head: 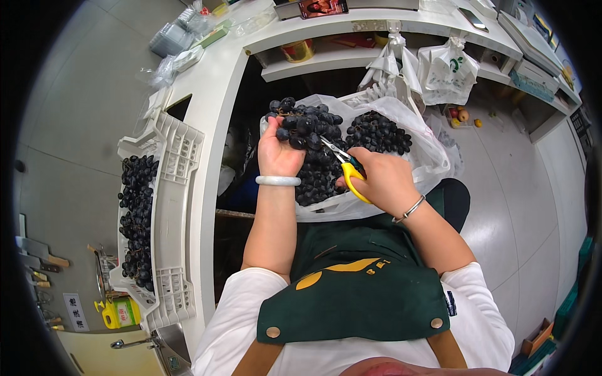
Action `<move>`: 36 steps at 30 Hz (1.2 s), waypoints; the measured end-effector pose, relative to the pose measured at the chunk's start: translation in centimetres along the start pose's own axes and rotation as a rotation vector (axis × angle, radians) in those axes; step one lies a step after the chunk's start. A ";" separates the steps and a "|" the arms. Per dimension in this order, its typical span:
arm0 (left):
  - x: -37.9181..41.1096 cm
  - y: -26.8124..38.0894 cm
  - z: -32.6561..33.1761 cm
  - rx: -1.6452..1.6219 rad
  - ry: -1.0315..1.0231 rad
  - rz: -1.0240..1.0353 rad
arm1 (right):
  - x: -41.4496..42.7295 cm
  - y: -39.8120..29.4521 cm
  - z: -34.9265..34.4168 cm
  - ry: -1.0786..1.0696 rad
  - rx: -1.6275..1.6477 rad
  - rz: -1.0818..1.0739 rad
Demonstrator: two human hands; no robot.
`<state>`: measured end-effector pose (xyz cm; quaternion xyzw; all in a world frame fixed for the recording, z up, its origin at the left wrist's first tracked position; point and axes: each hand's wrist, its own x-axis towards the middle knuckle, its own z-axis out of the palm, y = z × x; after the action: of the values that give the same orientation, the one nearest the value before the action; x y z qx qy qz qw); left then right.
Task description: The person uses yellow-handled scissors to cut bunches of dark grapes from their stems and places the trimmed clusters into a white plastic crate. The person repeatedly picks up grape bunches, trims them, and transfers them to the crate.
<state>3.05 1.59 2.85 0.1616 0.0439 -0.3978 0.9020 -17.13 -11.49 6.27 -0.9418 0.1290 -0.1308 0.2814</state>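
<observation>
Dark grapes in a bunch (305, 123) rest on my left hand (281, 152), which holds them up from below with the thumb at their edge. Yellow-handled scissors (349, 171) are gripped in my right hand (388, 181). Their blades point up and left, and the tips reach the lower right side of the bunch. Below both hands is a crate lined with a white plastic bag (423, 162). More dark grapes (378, 134) lie in it, at the right and under the held bunch. My fingers behind the bunch are partly hidden.
A white plastic crate (174, 225) with dark grapes (137, 225) stands on the white counter (214, 127) at left. White plastic bags (447, 70) hang from the counter ahead. Clear plastic containers (171, 40) sit at the upper left. A phone (472, 19) lies at the upper right.
</observation>
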 end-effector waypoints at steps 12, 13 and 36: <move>-0.4 0.6 0.6 0.064 0.151 -0.029 | -0.4 2.6 1.9 -0.281 1.091 0.264; -0.4 0.8 0.7 0.032 0.139 -0.061 | -0.3 3.4 2.3 -0.312 1.160 0.264; -3.3 -0.1 3.4 -0.023 -0.282 -0.148 | 5.0 5.0 8.6 -0.510 2.393 0.259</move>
<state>0.61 2.74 6.74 0.0900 -0.0669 -0.4814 0.8693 -10.59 -12.82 -2.67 -0.0695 -0.0385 0.0501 0.9956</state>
